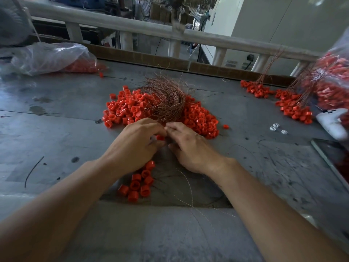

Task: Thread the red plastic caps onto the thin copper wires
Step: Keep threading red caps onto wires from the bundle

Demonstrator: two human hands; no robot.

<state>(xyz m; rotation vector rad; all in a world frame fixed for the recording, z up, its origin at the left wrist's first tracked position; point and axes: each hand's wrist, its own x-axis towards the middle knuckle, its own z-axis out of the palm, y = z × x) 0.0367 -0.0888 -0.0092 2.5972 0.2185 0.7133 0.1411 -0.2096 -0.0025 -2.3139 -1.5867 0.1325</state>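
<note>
Our left hand (139,142) curls round a red cap (160,137) at the near end of the copper wires (166,103). Our right hand (190,146) meets it fingertip to fingertip; whether it pinches a strand we cannot tell. A bent wire tip could miss the hole, or neighbouring strands could snag.

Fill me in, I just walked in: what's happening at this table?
A person is working bare-handed on the grey table. The left hand pinches a red cap, and the right hand brings its fingertips to it; any wire between them is too thin to see. Just beyond lies the cap pile with a copper wire bundle on top. Wired bunches of caps lie at far right.
</note>
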